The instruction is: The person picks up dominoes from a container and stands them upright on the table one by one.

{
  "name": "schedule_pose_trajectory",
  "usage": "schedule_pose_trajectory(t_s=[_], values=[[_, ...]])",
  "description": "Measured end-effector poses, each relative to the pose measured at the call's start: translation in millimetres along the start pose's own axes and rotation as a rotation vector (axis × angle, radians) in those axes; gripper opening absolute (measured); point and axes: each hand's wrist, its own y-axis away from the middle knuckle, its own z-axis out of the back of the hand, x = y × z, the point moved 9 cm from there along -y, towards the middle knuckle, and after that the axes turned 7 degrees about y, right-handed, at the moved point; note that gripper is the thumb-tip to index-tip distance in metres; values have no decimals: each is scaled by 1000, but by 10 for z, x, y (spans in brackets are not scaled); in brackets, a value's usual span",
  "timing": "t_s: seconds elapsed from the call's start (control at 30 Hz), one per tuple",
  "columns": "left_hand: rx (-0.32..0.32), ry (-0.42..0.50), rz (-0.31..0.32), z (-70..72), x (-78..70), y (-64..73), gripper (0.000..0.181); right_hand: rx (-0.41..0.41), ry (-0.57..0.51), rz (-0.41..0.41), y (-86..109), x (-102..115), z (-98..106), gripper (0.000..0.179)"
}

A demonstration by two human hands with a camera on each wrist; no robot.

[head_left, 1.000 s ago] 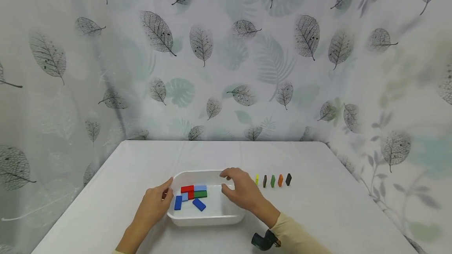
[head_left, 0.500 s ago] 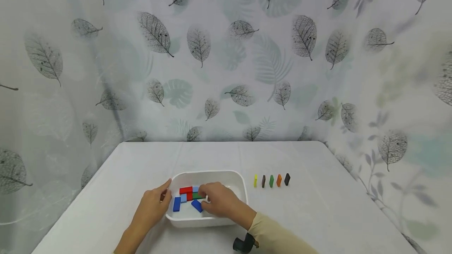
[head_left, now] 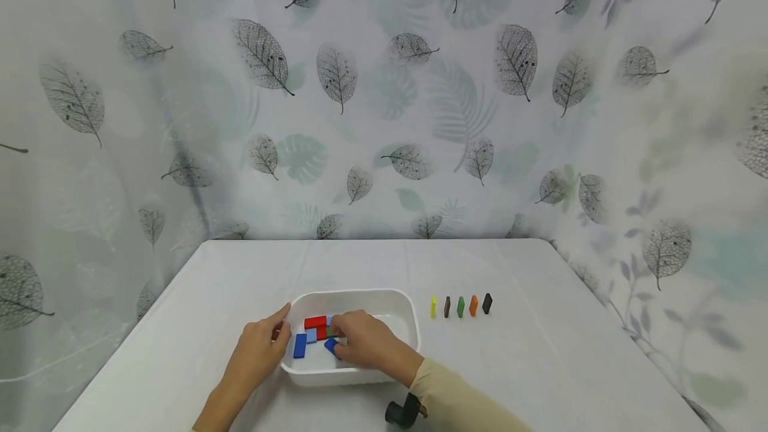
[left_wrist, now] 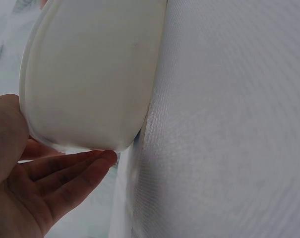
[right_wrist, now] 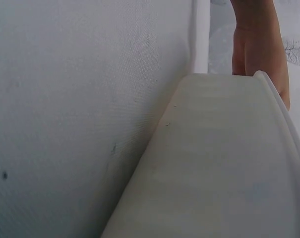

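Observation:
A white plastic tub [head_left: 354, 379] sits on the table. My left hand [head_left: 257, 350] holds its left end, and in the left wrist view the fingers [left_wrist: 75, 178] lie against the outer wall. My right hand [head_left: 366, 342] reaches down inside among the flat blocks, fingers curved. Its thumb is at a dark blue block [head_left: 330, 345], with the fingertips over a mostly hidden green block; I cannot tell whether it pinches either. Left of it lie red blocks [head_left: 315, 322], a light blue block [head_left: 311, 336] and another dark blue block [head_left: 300, 345].
Right of the tub, several blocks stand upright in a row, from a yellow block [head_left: 433, 307] to a black block [head_left: 487, 303]. A black wrist camera [head_left: 403, 412] hangs under the right sleeve. A leaf-print curtain [head_left: 384, 99] surrounds the white table [head_left: 540, 365].
My right hand has moved left from above the tub's right side down to the blocks, then slightly further left. My left hand stays on the tub.

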Motion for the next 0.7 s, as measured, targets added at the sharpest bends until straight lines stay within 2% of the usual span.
schedule_pose_trajectory(t_s=[0.4,0.7], values=[[10,5,-5,8,-6,-16,44,64,60,-43,-100,32,-115,23],[11,10,-14,11,4,-22,43,89,91,-16,-144,105,-157,24]])
